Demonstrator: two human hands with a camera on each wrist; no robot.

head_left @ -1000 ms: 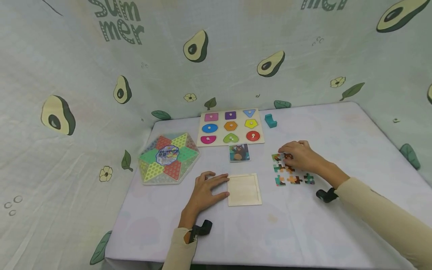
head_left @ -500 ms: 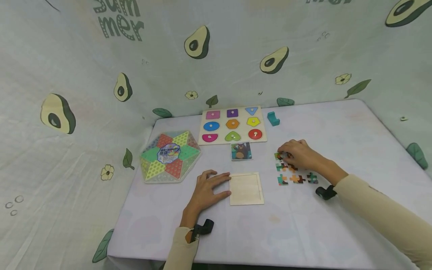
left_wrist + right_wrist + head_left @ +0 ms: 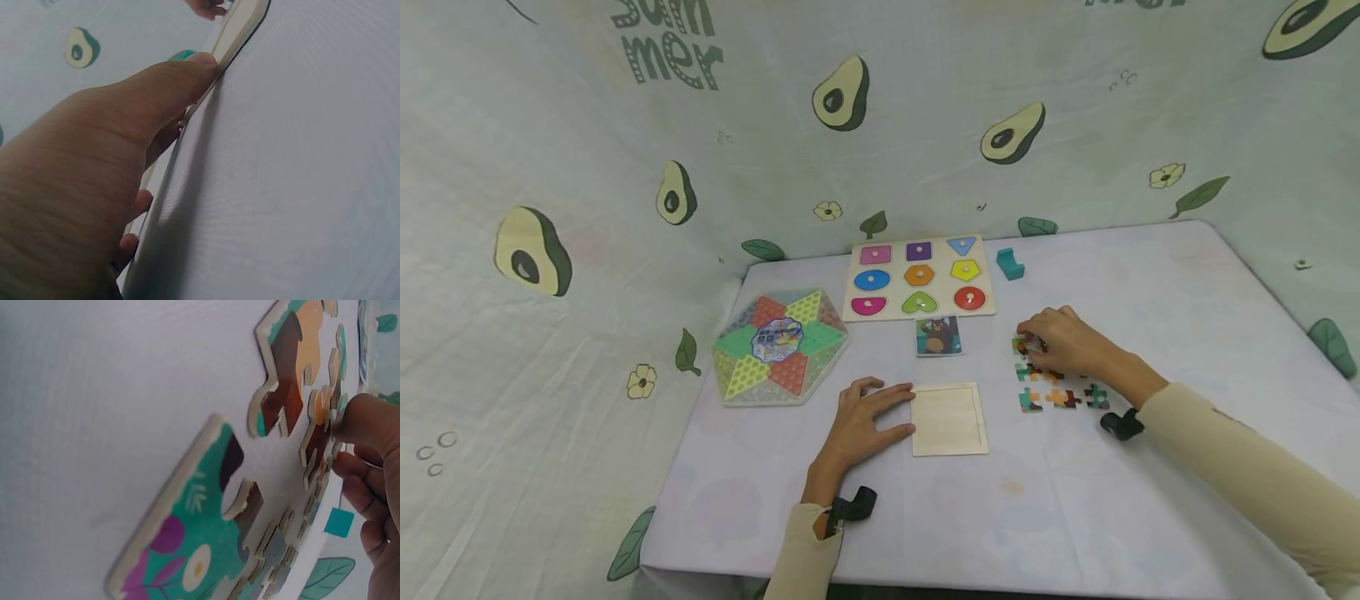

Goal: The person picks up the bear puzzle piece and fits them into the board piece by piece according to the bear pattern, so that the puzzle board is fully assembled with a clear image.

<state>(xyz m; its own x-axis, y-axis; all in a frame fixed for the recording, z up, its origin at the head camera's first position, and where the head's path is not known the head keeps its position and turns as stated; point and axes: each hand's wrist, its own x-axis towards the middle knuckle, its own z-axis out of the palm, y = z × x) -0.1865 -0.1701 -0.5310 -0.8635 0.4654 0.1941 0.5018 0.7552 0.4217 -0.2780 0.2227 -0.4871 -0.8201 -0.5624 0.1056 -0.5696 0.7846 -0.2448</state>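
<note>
Because the thin, pale-edged jigsaw pieces in teal, orange and brown (image 3: 1064,399) lie flat and close together on the white-clothed counter (image 3: 1060,517), your care belongs at the fingertips. The step in hand looks to be taking a single piece from the far-left part of that group. Your right hand (image 3: 1063,340) is bent down over it, thumb and fingertips near one another at the pieces; you cannot tell from these views whether they have a piece pinched or only touch it. Aim for the piece's outer edge rather than its knobs, tip it slightly before lifting, and avoid dragging its neighbours out of their rows.

Your left hand (image 3: 859,419) is spread and relaxed, grasping nothing, with thumb and index fingertip against the left edge of the square, pale wooden tray with a raised rim (image 3: 950,421). That light contact should be enough to steady it; pressing sideways might slide it.

The small square picture of a brown bear on blue (image 3: 938,337) lies beyond the tray, so check a piece's colours against it. Any piece you set down would best go in level, pressed gently from above.
</note>
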